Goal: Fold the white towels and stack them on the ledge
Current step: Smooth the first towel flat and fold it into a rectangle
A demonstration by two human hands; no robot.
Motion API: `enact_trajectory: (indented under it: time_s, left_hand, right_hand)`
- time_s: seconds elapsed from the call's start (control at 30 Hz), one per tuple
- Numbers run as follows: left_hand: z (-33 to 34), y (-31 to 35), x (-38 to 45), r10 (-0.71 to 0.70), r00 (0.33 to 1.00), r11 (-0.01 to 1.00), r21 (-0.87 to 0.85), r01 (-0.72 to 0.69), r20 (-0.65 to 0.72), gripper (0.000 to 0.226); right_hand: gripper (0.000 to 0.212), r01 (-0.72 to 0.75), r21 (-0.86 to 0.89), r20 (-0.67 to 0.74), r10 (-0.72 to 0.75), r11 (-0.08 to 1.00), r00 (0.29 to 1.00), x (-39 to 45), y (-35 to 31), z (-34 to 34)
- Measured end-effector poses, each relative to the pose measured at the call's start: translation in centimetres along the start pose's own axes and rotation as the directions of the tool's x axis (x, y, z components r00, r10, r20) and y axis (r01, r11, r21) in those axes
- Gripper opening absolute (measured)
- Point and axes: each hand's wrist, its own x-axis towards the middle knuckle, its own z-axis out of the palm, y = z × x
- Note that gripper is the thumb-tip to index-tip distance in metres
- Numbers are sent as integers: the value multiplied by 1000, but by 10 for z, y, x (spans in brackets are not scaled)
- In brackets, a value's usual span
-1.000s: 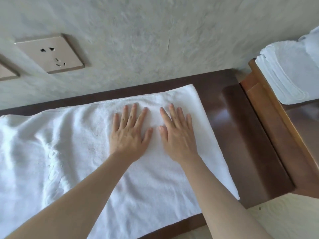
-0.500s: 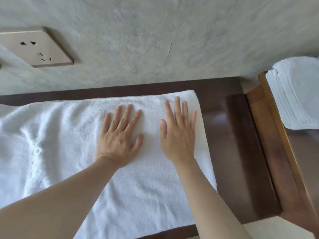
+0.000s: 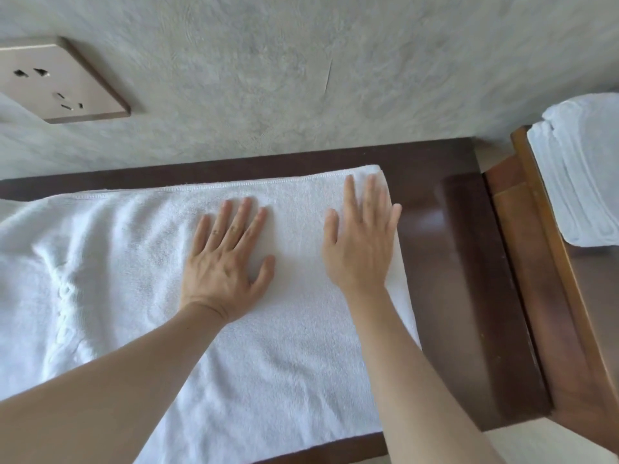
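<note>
A white towel (image 3: 294, 356) lies spread flat along the dark wooden ledge (image 3: 452, 236), running off the left edge of view, with a woven band across its left part. My left hand (image 3: 227, 259) presses flat on the towel near its middle, fingers straight and spread. My right hand (image 3: 361, 242) lies flat on the towel's right end, its fingertips near the far right corner. A stack of folded white towels (image 3: 582, 175) sits at the far right on a lighter wooden surface.
A rough grey wall (image 3: 301, 78) rises right behind the ledge, with a beige power socket (image 3: 57, 82) at the upper left. A lighter wooden table (image 3: 556, 262) adjoins the ledge on the right. Pale floor (image 3: 542, 443) shows at the bottom right.
My right hand has slid rightward across the towel to its right end. My left hand has stayed pressed near the middle, so the two hands are further apart.
</note>
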Motion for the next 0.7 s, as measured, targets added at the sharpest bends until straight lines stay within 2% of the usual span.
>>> enact_trajectory:
  time_s: [0.1,0.13,0.33,0.43,0.57,0.7]
  left_hand:
    - [0,-1,0,1,1000,1000,-7,-1,-6,73]
    - [-1,-1,0,0,1000,1000,-11,0,-6,73]
    - [-5,1,-1,-4,1000,1000,-15,5,15,72]
    - [-7,2,-1,-8,1000,1000,-10,8,29,72]
    - [-9,3,-1,-13,1000,1000,-22,13,22,73]
    - [-8,4,-2,-1,1000,1000,-25,1,14,73]
  right_hand:
    - [56,240,27,45,-241,970,969,-36,-15,11]
    - [56,273,7,68,-273,962,960,-41,-12,14]
    - [59,63,-94,95,-54,994,994,-15,34,-1]
    - [61,4,-104,61,3,995,998,-21,25,-6]
    - [60,143,10,30,-144,990,989,-73,-5,2]
    - [60,160,-72,103,-152,985,983,-108,16,10]
